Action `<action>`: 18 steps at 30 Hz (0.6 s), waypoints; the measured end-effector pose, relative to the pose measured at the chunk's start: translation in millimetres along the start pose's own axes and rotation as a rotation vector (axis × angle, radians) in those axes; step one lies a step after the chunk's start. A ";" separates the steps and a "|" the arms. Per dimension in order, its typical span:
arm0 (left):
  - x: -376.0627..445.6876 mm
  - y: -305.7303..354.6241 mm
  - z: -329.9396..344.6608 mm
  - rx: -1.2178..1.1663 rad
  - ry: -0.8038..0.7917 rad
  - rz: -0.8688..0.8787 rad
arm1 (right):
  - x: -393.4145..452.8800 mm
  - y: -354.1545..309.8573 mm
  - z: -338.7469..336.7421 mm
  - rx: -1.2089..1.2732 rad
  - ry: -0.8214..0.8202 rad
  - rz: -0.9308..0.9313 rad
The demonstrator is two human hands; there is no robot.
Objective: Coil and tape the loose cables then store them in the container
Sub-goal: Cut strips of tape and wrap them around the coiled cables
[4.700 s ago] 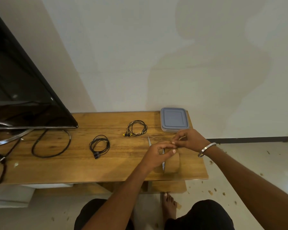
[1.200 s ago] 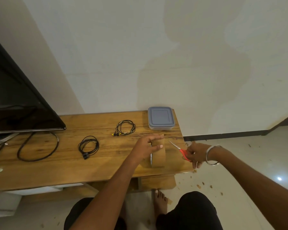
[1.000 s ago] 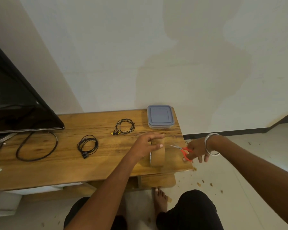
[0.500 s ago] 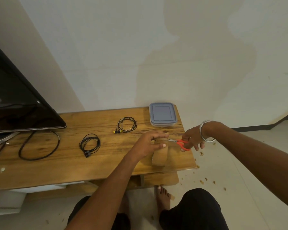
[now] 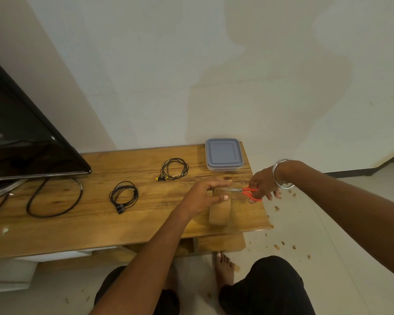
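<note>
Left hand (image 5: 205,195) pinches strip off brown tape roll (image 5: 219,210) standing on worktop (image 5: 100,223). Right hand (image 5: 263,186) fingers grip orange scissors (image 5: 248,192), blades at strip. Two coiled cables (image 5: 124,196) untaped mid-worktop; lidded container (image 5: 223,154) back right.

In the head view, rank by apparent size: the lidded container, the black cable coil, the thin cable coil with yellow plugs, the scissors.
1. lidded container
2. scissors
3 and 4. black cable coil and thin cable coil with yellow plugs: too alike to rank.
</note>
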State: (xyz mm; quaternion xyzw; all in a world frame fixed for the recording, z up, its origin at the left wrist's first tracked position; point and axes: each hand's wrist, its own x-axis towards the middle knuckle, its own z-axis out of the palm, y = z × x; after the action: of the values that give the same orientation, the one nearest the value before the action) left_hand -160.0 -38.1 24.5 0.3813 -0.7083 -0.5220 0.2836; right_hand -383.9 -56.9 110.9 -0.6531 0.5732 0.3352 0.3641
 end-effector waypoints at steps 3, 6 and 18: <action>-0.1 0.4 0.3 0.004 -0.004 -0.001 | 2.3 0.3 -1.0 -0.026 0.005 -0.004; 0.0 0.7 0.3 0.010 -0.005 -0.002 | 3.9 1.2 -2.0 -0.052 0.035 -0.027; -0.8 1.3 -0.2 0.001 -0.006 -0.014 | 7.8 4.6 -5.9 -0.159 0.088 -0.075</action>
State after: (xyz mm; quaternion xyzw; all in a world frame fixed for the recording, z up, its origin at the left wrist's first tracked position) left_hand -159.7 -37.4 25.9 0.3847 -0.7068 -0.5247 0.2776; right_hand -387.4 -66.3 106.8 -0.7150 0.5354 0.3367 0.2980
